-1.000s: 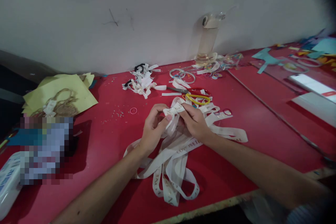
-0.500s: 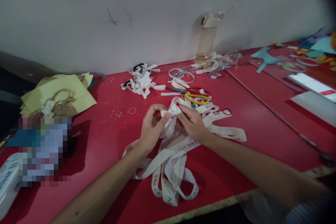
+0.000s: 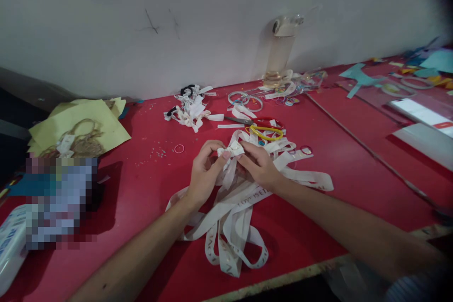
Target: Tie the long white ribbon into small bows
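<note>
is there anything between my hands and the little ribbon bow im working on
Nothing visible is. Both the left hand and the right hand already pinch the ribbon bow directly with their fingers, above the loose ribbon pile on the red table. The scissors lie behind, apart from the hands.

The long white printed ribbon (image 3: 233,217) looks like smooth satin cloth with a faint sheen, its folded part pinched between both hands. The red tabletop (image 3: 141,188) is a smooth, slightly glossy painted or laminate surface, dusted with small crumbs. The pale yellow sheets (image 3: 85,122) are matt paper. The tall clear bottle (image 3: 281,52) looks like glossy transparent plastic. The wall (image 3: 177,23) behind is matt and scuffed.
</note>
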A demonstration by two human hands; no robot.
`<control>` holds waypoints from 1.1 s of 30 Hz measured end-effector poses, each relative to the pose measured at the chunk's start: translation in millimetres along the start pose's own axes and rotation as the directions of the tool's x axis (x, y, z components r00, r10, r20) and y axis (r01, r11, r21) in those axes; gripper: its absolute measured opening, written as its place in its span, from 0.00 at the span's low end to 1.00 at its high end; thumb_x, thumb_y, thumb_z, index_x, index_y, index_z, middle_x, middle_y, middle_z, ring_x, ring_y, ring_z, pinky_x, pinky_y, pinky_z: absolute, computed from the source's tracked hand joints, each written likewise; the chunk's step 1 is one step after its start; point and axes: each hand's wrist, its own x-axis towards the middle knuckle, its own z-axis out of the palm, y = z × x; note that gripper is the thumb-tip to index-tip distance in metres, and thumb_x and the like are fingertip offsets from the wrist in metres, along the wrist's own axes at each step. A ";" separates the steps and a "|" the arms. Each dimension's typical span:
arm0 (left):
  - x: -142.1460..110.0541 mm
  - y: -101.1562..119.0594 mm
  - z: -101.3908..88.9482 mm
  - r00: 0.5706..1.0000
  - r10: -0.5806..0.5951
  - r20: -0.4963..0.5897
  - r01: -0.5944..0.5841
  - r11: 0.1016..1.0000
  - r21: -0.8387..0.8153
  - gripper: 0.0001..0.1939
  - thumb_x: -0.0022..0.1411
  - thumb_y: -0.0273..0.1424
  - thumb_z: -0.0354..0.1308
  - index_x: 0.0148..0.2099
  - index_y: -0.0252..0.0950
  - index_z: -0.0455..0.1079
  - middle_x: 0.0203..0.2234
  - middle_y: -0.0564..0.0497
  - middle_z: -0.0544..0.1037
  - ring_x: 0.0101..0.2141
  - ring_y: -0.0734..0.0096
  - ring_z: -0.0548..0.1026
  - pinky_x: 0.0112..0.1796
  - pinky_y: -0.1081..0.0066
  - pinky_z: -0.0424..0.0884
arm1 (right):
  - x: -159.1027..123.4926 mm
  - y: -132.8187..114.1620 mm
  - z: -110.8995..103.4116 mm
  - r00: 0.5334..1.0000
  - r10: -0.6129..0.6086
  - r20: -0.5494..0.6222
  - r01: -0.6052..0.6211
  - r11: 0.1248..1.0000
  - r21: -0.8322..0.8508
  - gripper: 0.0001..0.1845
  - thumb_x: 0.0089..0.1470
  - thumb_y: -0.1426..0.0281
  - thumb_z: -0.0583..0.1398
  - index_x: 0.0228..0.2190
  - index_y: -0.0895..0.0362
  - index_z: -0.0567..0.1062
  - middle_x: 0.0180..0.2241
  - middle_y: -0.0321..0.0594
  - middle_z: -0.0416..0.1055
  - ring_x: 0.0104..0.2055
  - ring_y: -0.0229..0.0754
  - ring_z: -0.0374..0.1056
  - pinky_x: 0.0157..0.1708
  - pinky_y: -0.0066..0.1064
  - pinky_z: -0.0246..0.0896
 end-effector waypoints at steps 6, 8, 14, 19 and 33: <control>0.1 0.6 0.1 1.000 0.002 0.004 -0.002 1.000 -0.014 0.05 0.61 0.32 0.57 0.35 0.36 0.67 0.35 0.51 0.68 0.38 0.73 0.67 0.40 0.75 0.64 | -0.8 1.8 -1.0 1.000 0.009 0.008 -0.009 1.000 -0.006 0.13 0.60 0.62 0.54 0.26 0.55 0.62 0.19 0.29 0.55 0.19 0.32 0.52 0.18 0.24 0.48; 0.0 0.7 0.5 1.000 -0.001 0.008 0.001 1.000 -0.018 0.04 0.61 0.32 0.57 0.35 0.36 0.67 0.35 0.51 0.68 0.38 0.73 0.67 0.40 0.75 0.64 | -0.7 1.2 -1.2 1.000 0.001 0.001 -0.001 1.000 -0.017 0.13 0.60 0.62 0.54 0.27 0.56 0.62 0.20 0.30 0.54 0.20 0.32 0.52 0.19 0.24 0.48; -0.5 1.5 1.6 0.999 -0.032 0.021 0.032 0.999 -0.038 0.04 0.61 0.32 0.56 0.35 0.36 0.67 0.33 0.52 0.68 0.35 0.73 0.66 0.39 0.74 0.64 | -1.2 1.9 -1.7 1.000 0.004 0.024 -0.005 1.000 0.010 0.14 0.60 0.60 0.53 0.27 0.56 0.62 0.19 0.29 0.54 0.21 0.33 0.52 0.19 0.25 0.48; -0.8 2.5 2.0 0.997 -0.063 0.040 0.065 0.997 -0.051 0.05 0.61 0.33 0.56 0.35 0.37 0.66 0.32 0.52 0.68 0.33 0.74 0.65 0.36 0.75 0.64 | -1.2 3.6 -0.5 1.000 0.023 0.001 -0.023 1.000 -0.004 0.16 0.59 0.59 0.55 0.26 0.55 0.60 0.19 0.29 0.53 0.20 0.32 0.50 0.18 0.24 0.47; 0.3 1.0 1.7 0.991 -0.129 0.032 0.129 0.991 -0.014 0.07 0.61 0.35 0.56 0.34 0.37 0.65 0.29 0.54 0.67 0.29 0.76 0.64 0.31 0.77 0.62 | 4.2 4.1 0.6 0.998 -0.034 -0.050 0.024 0.979 -0.204 0.17 0.59 0.63 0.54 0.23 0.55 0.57 0.18 0.28 0.51 0.20 0.32 0.49 0.18 0.25 0.42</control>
